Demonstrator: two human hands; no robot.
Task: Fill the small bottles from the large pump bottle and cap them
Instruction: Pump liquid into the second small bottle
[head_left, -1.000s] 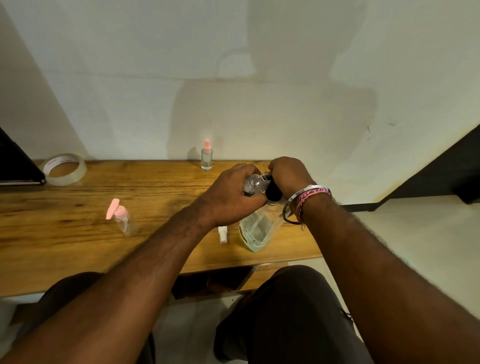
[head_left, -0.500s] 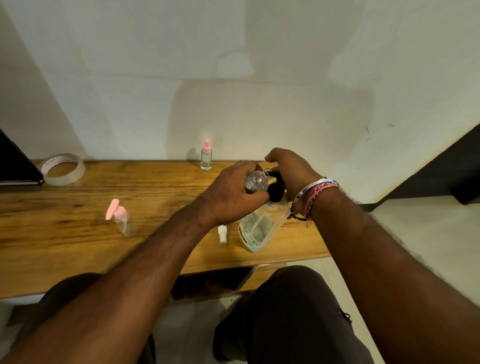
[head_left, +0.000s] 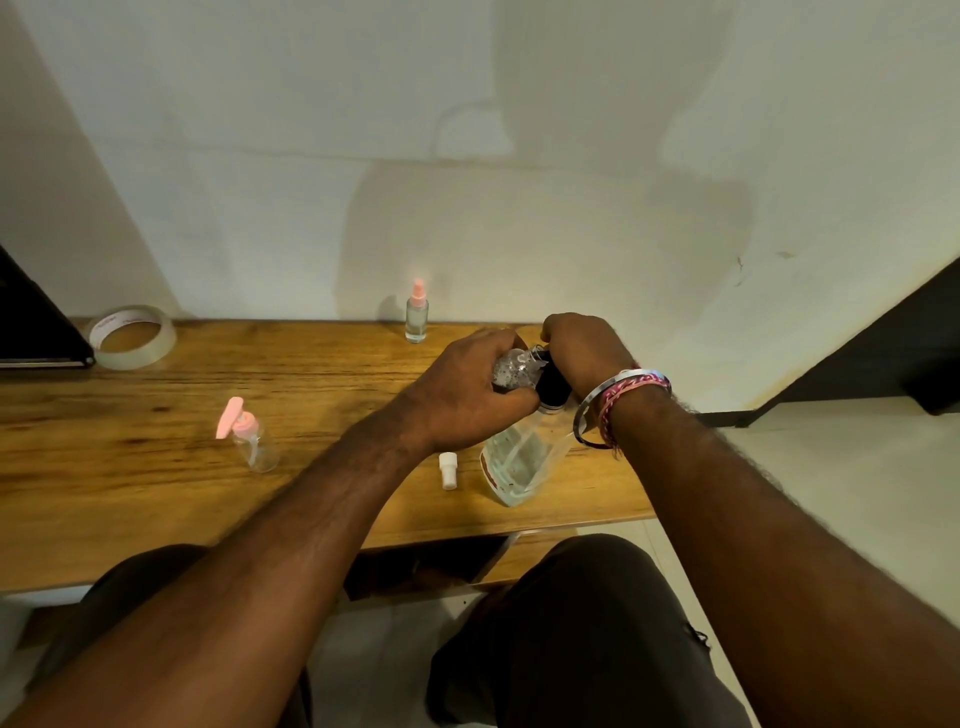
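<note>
Gripping a small clear bottle (head_left: 511, 370), the left hand (head_left: 467, 395) has its fingers curled round the bottle's body and holds it tilted against the black pump head (head_left: 550, 382) of the large pump bottle (head_left: 519, 457). The right hand (head_left: 584, 351) sits on top of that pump head, fingers bent down over it; whether they are pressing hard or only resting on it cannot be told from this angle. Bubbles or droplets show inside the small bottle, though its mouth is hidden between the two hands.

The large pump bottle stands on the wooden table (head_left: 156, 499) near its right end, close to the near edge, with a shallow layer of clear liquid in it. Just to its left lies a small white cap (head_left: 448, 471), apart from the bottle. Farther left, around the middle of the table, a small bottle with a pink pump top (head_left: 248, 439) stands on its own. At the far edge by the wall (head_left: 467, 130) stands a slim spray bottle with a pink top (head_left: 416, 314).

A roll of clear tape (head_left: 132, 338) lies at the far left, beside a dark flat object (head_left: 31, 332) that runs off the picture's edge. Bracelets (head_left: 621, 402) ring the right wrist. The person's dark-trousered knees (head_left: 571, 623) show below the table edge.
</note>
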